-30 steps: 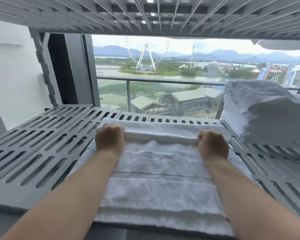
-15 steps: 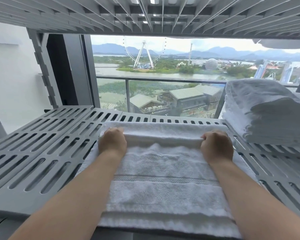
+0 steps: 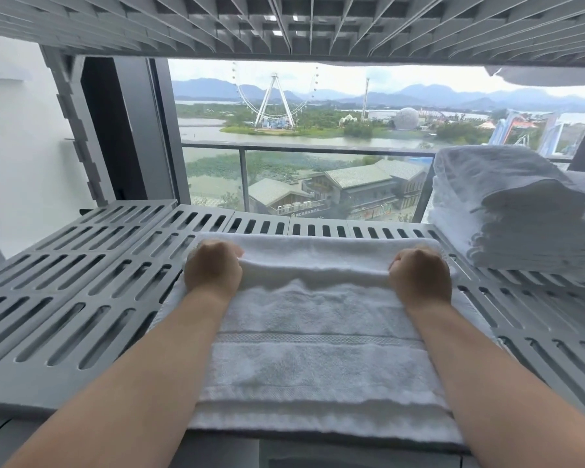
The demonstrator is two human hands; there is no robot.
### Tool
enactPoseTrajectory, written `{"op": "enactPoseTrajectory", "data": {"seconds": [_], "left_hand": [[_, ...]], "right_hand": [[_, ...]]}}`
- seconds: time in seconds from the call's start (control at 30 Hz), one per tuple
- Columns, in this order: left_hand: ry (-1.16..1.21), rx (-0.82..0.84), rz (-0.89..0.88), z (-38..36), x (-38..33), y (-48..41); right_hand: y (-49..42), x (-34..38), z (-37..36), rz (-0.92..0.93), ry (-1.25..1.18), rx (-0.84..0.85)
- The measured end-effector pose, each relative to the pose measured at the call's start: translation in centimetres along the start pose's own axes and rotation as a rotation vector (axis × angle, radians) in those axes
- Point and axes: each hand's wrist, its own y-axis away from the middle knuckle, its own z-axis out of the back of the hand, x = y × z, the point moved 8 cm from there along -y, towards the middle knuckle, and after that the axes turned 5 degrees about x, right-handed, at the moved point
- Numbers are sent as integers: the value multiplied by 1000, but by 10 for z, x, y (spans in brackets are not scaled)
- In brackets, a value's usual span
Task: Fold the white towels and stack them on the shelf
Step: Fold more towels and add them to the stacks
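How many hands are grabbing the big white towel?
2. The left hand grips the folded far edge of the towel near its left end; the right hand grips it near the right end. No other hands show.

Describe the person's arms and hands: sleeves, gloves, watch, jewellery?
The left forearm and right forearm are bare to the frame's lower edge: no sleeves show. The left hand and right hand wear no gloves, and neither wrist shows a watch or band. Rings cannot be checked from this angle.
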Motion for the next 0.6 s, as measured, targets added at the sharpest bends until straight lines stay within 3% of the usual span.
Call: {"op": "enactPoseTrajectory", "data": {"seconds": [0.2, 0.3, 0.4, 0.5, 0.6], "left_hand": [[277, -125, -369, 17, -45, 11], [194, 183, -437, -17, -63, 15], [-86, 514, -298, -59, -51, 12], [-157, 615, -230, -70, -48, 5], [-81, 670, -163, -70, -58, -3]], "right_hand": [[2, 29, -3, 206, -99, 5], [6, 49, -12, 322, -148, 86], [11, 67, -25, 421, -169, 225], [13, 78, -32, 449, -157, 348], [6, 88, -31, 400, -158, 355]]}}
